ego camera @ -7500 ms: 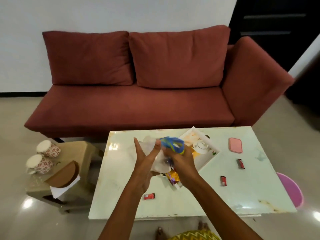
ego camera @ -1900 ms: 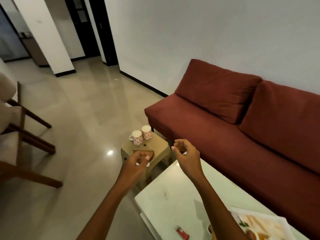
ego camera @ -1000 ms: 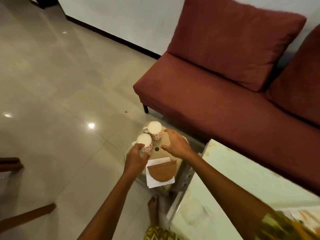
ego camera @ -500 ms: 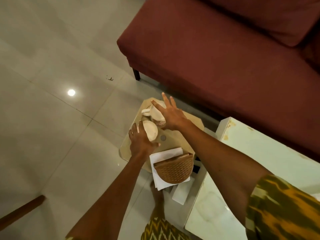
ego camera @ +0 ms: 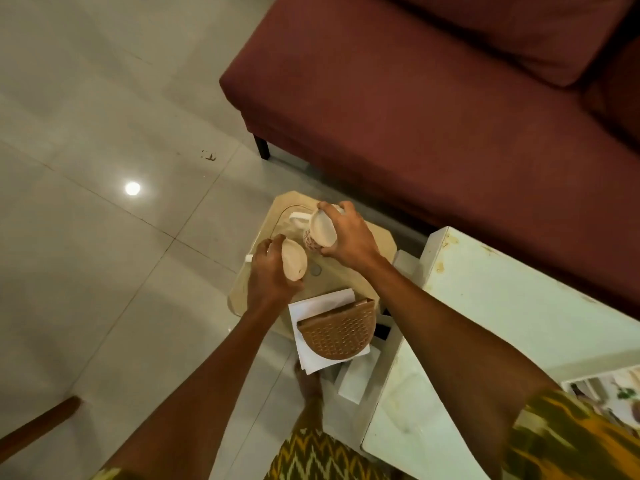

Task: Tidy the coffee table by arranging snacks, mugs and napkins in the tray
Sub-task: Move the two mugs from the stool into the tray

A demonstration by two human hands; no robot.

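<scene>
While both mugs sit in a grip, none yet in the tray. Left hand (ego camera: 270, 271) wrapped round left mug (ego camera: 294, 263), mouth tipped toward the camera. Right hand (ego camera: 349, 237) closed round right mug (ego camera: 320, 230), also tilted, red pattern showing just below the rim, handle sticking out on the far-left side of that grip. Both apparently lifted or tipping off the stool (ego camera: 377, 244); contact underneath cannot be judged.

Just nearer than both grips: napkins (ego camera: 311, 306) in a woven holder (ego camera: 337, 332), at the near edge of the stool, untouched. Right of the right forearm: desk (ego camera: 502, 299), pale top, bare in the visible part. Far right of the grips, at the frame edge: tray (ego camera: 620, 386), only a corner in view, printed lining.

Progress, as a guess: early to mid. Mugs picked, carry and placement left. Napkins left. Snacks not in view, so no count of what remains.

Hard to make out:
- Tray contents, cut off by frame and sleeve.
- Most of the desk, off frame to the right.
- Left mug's pattern and handle, mostly behind the hand; a white bit poking out left of the grip, probably the handle.
- Mug insides look empty, dim light, not certain.
- White blocks below the stool beside the desk, unclear what.
- Brown bar at lower left, cut off, likely furniture.
</scene>
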